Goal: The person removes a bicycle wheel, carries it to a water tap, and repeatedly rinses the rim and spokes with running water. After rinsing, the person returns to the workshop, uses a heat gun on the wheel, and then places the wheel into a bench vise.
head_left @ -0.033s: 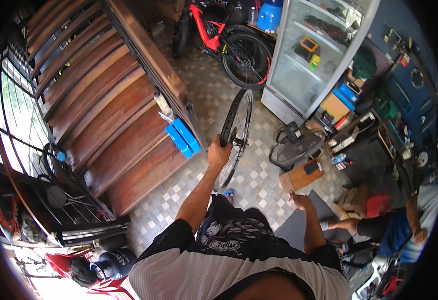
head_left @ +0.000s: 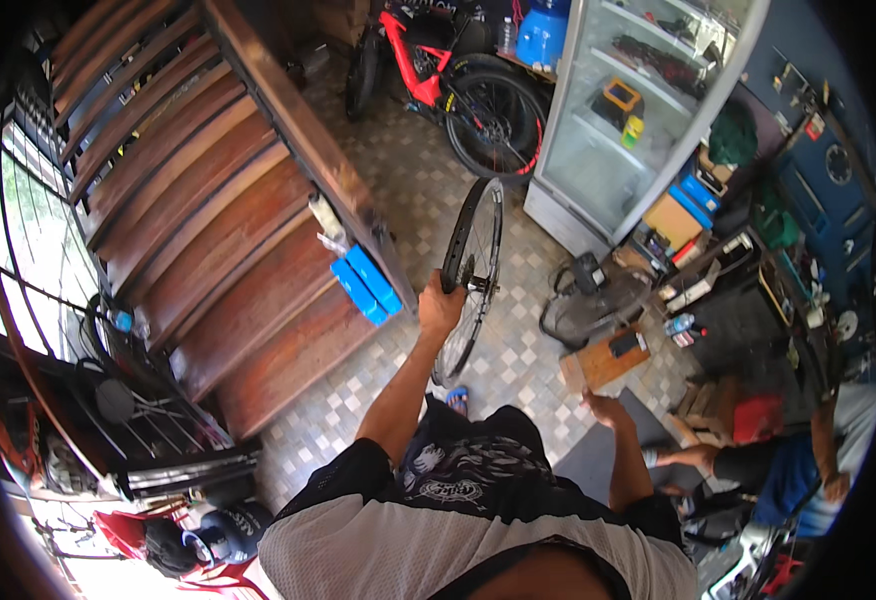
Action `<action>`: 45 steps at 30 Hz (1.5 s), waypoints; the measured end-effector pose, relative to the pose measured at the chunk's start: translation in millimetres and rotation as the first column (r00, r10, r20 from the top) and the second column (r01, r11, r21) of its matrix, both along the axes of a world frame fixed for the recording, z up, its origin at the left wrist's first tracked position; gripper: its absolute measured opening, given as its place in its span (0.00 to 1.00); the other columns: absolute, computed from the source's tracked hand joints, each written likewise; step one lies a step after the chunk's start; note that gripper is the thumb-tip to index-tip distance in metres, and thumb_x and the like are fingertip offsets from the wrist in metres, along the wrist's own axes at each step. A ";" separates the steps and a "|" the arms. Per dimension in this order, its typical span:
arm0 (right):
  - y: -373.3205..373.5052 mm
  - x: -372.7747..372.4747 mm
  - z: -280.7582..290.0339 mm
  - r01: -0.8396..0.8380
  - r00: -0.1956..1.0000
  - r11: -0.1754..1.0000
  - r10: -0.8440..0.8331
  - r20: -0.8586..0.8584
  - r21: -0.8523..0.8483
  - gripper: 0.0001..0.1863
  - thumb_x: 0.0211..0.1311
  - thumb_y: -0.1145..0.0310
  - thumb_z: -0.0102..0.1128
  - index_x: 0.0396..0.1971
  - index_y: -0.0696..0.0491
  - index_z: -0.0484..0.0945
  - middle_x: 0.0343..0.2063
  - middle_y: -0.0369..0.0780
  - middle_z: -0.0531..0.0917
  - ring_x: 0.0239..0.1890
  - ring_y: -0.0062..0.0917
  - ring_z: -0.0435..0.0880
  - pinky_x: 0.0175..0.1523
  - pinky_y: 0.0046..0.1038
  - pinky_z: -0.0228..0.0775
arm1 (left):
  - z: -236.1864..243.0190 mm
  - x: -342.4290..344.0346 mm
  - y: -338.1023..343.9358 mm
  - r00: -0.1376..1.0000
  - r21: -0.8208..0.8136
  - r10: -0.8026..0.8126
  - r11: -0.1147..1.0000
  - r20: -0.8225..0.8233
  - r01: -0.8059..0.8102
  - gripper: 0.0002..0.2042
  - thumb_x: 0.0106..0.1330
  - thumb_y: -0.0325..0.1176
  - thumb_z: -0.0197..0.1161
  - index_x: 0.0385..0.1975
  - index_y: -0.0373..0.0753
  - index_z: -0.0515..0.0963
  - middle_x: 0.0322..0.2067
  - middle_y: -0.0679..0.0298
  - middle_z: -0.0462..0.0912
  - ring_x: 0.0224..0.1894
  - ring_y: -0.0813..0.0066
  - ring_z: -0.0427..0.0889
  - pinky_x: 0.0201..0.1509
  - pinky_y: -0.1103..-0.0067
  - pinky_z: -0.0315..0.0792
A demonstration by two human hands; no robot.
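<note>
Wheel (head_left: 478,284) nearly unmoved since earlier frame, right of staircase (head_left: 248,365); left hand (head_left: 441,308) still clamped on its rim (head_left: 460,225). Right hand (head_left: 610,410) slightly lower in view, fingers bent, can't tell how open. Wheel near edge-on, long axis up-down in view, top leaning right, axle (head_left: 495,288) pointing right.

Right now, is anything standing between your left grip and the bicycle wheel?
Nothing visible does: the left grip is directly on the rim of the bicycle wheel. The right grip is apart from it, with tiled floor showing between them.
</note>
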State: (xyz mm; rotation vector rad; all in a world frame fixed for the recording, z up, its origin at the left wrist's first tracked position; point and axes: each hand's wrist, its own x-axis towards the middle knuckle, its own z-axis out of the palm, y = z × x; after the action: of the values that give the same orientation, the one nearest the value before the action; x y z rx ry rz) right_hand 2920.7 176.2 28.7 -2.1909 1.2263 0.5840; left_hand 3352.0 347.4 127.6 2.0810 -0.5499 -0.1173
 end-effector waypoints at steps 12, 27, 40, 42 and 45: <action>-360.0 247.6 -46.8 -0.345 0.914 0.927 0.367 -0.170 0.148 0.27 0.68 0.41 0.54 0.50 0.49 0.83 0.48 0.49 0.85 0.54 0.48 0.81 0.57 0.41 0.74 | 6.6 314.7 -266.8 0.960 -0.007 0.270 0.962 -0.067 -0.271 0.21 0.59 0.37 0.66 0.49 0.31 0.75 0.34 0.37 0.83 0.42 0.36 0.83 0.44 0.55 0.76; -578.7 963.3 -1.6 -0.674 0.646 0.736 0.628 0.433 -0.063 0.16 0.68 0.56 0.59 0.44 0.52 0.85 0.41 0.48 0.87 0.47 0.42 0.87 0.52 0.38 0.77 | -12.3 676.8 -336.0 0.807 -0.046 0.587 0.810 0.068 -0.585 0.15 0.60 0.37 0.64 0.40 0.32 0.73 0.28 0.39 0.82 0.35 0.36 0.83 0.37 0.55 0.75; -697.9 1290.6 -128.0 -0.467 0.864 0.829 0.502 -0.040 0.307 0.14 0.60 0.55 0.65 0.38 0.48 0.87 0.31 0.42 0.88 0.35 0.30 0.87 0.40 0.37 0.77 | -55.0 1074.8 -319.5 0.724 0.004 0.686 0.726 0.071 -0.688 0.13 0.57 0.34 0.66 0.34 0.32 0.72 0.20 0.49 0.77 0.21 0.53 0.79 0.29 0.63 0.72; -727.7 1356.6 -129.9 -0.475 0.867 0.812 0.497 0.024 0.340 0.14 0.62 0.55 0.62 0.40 0.48 0.87 0.33 0.44 0.88 0.37 0.33 0.87 0.42 0.39 0.77 | -60.8 1158.8 -335.2 0.748 -0.026 0.664 0.748 0.027 -0.663 0.14 0.57 0.35 0.67 0.34 0.32 0.72 0.21 0.48 0.77 0.22 0.53 0.79 0.30 0.63 0.72; -660.1 1508.3 -133.2 -0.648 0.752 0.724 0.657 0.052 0.237 0.17 0.64 0.54 0.59 0.41 0.51 0.86 0.40 0.47 0.87 0.43 0.39 0.87 0.48 0.39 0.76 | -64.4 1274.6 -313.9 0.707 -0.046 0.694 0.717 0.139 -0.695 0.13 0.57 0.34 0.66 0.35 0.32 0.73 0.21 0.47 0.77 0.23 0.53 0.79 0.31 0.63 0.72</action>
State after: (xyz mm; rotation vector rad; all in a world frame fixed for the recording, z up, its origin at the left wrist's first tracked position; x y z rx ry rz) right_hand 4429.0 -483.9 -104.4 -2.3711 0.3120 0.9940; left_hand 4626.6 33.5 63.2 2.1805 0.1930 0.4852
